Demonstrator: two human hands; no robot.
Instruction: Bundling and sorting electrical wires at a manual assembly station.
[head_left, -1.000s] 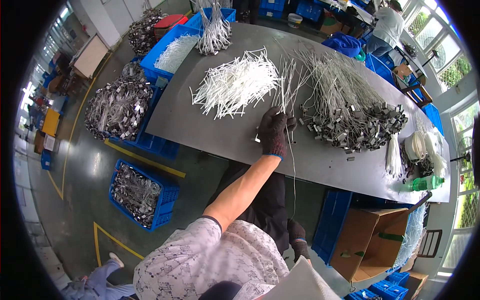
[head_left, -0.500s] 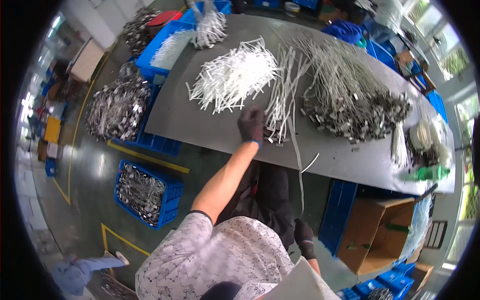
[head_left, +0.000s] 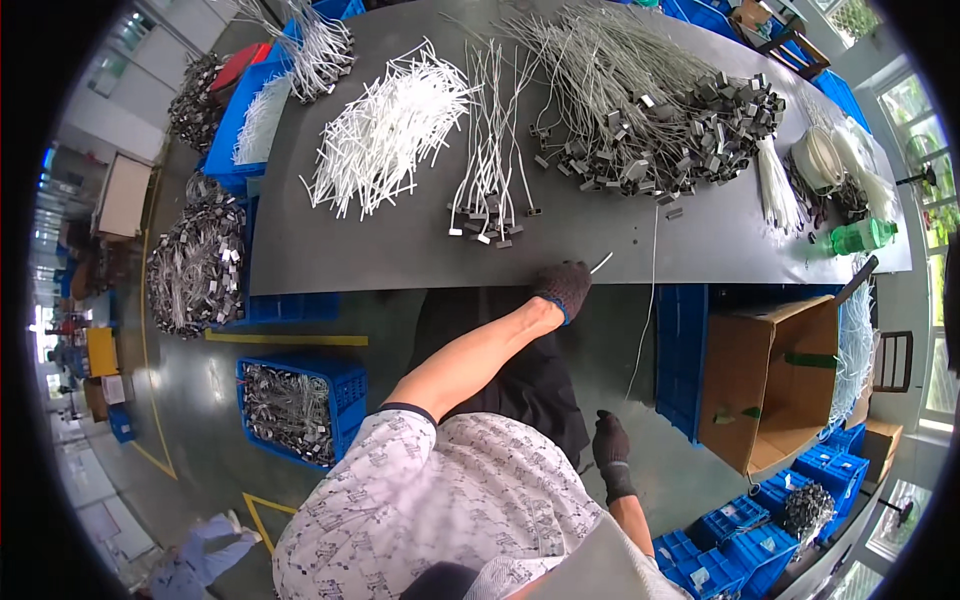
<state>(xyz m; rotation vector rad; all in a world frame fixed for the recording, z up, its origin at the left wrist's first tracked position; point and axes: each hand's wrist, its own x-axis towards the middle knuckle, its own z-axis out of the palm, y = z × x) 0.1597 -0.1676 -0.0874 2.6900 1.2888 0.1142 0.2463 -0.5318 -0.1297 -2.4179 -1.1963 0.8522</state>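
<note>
My left hand (head_left: 565,287), in a dark knit glove, is at the table's near edge. Its fingers are closed on a short white tube (head_left: 602,262), one end of which sticks out. Below and to the right, away from the table, my gloved right hand (head_left: 611,440) is curled, its fingers mostly hidden. Just above it ends a thin wire (head_left: 648,290) that hangs from the table. Beyond my left hand lies a small bunch of tagged wires (head_left: 490,205). A heap of white tubes (head_left: 385,140) is left of it, and a big pile of grey-tagged wires (head_left: 650,130) right.
The grey table (head_left: 350,255) spans the view, with a green bottle (head_left: 863,236) at its right. Underneath stand a blue bin (head_left: 683,350) and an open cardboard box (head_left: 735,400). A blue crate (head_left: 348,395) of tagged wires sits on the floor at left. Someone's legs (head_left: 205,550) show lower left.
My left hand has moved right from the small wire bunch to the white tube at the edge. The flat strand beside the bunch is gone from there. The whole view has shifted.
</note>
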